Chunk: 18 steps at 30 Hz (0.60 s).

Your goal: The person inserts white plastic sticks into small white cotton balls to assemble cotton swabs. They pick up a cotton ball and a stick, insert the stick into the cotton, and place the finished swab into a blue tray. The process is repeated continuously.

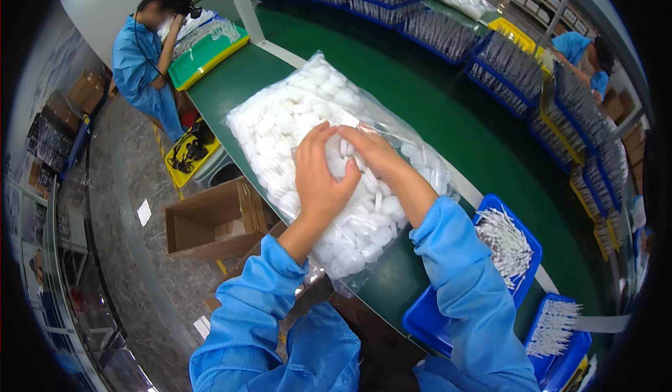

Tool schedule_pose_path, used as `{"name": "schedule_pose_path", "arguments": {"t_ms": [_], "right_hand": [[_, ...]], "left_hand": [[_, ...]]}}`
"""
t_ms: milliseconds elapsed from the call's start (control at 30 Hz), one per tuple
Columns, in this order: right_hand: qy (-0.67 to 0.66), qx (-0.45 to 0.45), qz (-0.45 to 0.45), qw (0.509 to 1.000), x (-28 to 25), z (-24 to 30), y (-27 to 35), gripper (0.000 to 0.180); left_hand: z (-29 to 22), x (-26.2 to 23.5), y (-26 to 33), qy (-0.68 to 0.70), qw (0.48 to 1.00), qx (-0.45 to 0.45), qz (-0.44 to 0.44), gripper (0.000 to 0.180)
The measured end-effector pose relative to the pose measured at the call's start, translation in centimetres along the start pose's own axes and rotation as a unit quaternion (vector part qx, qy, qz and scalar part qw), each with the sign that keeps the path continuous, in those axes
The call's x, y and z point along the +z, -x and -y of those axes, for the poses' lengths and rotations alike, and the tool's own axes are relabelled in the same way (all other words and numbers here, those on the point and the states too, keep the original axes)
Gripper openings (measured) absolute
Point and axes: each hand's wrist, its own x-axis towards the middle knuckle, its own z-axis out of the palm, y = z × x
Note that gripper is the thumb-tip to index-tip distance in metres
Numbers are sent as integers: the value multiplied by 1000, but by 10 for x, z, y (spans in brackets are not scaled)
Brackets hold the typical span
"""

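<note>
A large clear plastic bag [262,119] packed with white, rounded pieces lies on the green table in front of me. Both my hands rest on its middle, cupped toward each other. My left hand [320,175] has curled fingers, with its thumb bent in over some white pieces. From the other side, my right hand [374,152] bends its fingers until they meet the left fingertips; its thumb is mostly hidden. Several white pieces [338,166] show between the palms. Whether they are under the film or bare, I cannot tell.
Blue trays of white sticks [504,248] stand right of my right arm. Stacked blue trays [448,35] line the far side. An open cardboard box [217,220] is at left below the table edge. One person [143,63] sits far left, another [574,49] far right.
</note>
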Motion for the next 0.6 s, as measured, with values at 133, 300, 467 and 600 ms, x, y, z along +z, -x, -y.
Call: {"name": "schedule_pose_path", "arguments": {"t_ms": [133,300,467,600], "right_hand": [[-93,11,23,995,3,7,11,94],[-32,34,24,999,9,29,25,74],[-97,12,-13,995,12,22,24,63],[-157,17,6,987,11,14,20,59]], "left_hand": [[-3,-4,3,-10,1000,8,10,70],[0,-3,5,-5,1000,-1,7,79],[-5,-2,4,-3,1000,-12,9,84],[-4,-3,4,-17,1000,2,23,85]]}}
